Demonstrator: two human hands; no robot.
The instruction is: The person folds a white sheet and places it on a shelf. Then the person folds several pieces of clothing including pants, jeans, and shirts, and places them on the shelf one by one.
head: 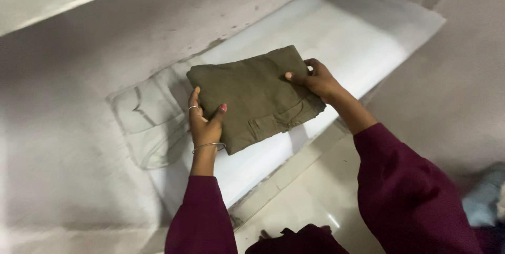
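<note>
A folded olive-green pair of trousers [252,93] is held flat just above a white shelf [342,33]. My left hand [204,120] grips its near left edge, thumb on top, with a ring and a thin bangle on that arm. My right hand [315,77] pinches the right edge near the waistband and belt loops. Both arms wear maroon sleeves.
A folded pale grey garment [150,120] lies on the shelf to the left, partly under the green trousers. Grey concrete wall rises behind the shelf. Below the shelf edge is a light tiled floor [305,201]. Some blue cloth [484,196] shows at the right edge.
</note>
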